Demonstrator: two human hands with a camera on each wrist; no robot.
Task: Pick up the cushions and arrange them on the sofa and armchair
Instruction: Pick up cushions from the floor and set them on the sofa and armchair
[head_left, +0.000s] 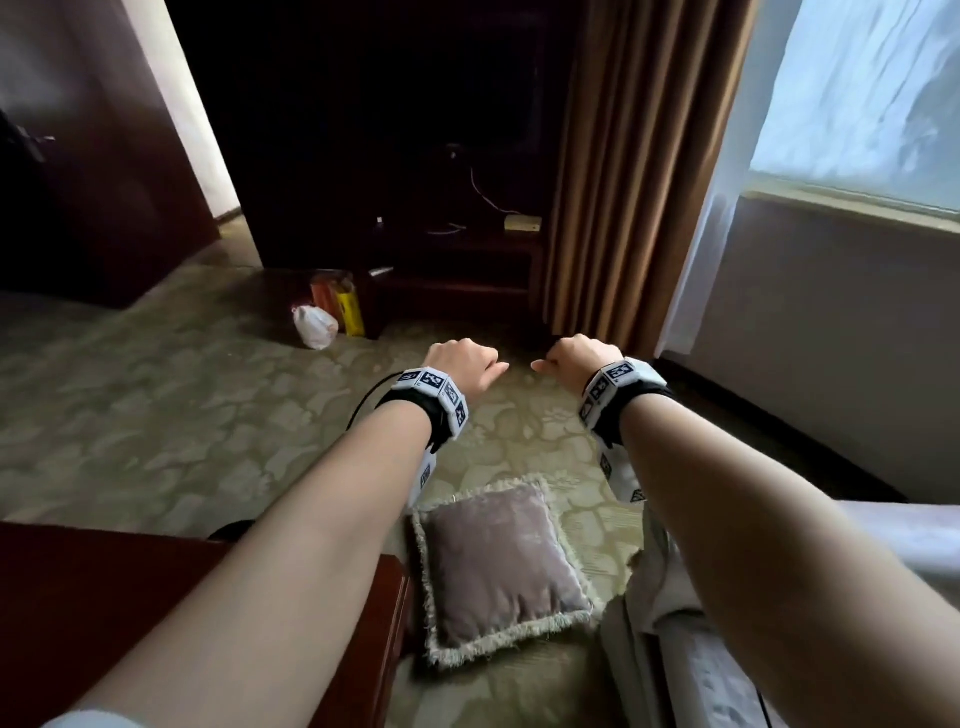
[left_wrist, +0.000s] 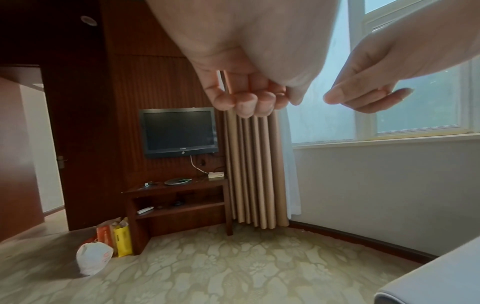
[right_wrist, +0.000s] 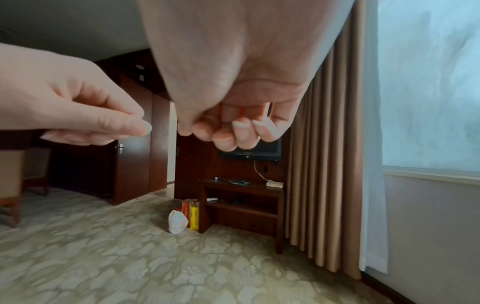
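Observation:
A mauve cushion with a cream fringe lies flat on the patterned carpet, below and between my forearms. My left hand and right hand are held out side by side well above and beyond it, a short gap between them. Both have their fingers curled into the palm and hold nothing, as the left wrist view of the left hand and the right wrist view of the right hand show. A pale upholstered seat sits at the right. An armchair stands far left.
A dark red wooden furniture piece is at the lower left, close to the cushion. Ahead stand a wooden TV stand, bags on the floor beside it, and a brown curtain by the window. Open carpet lies to the left.

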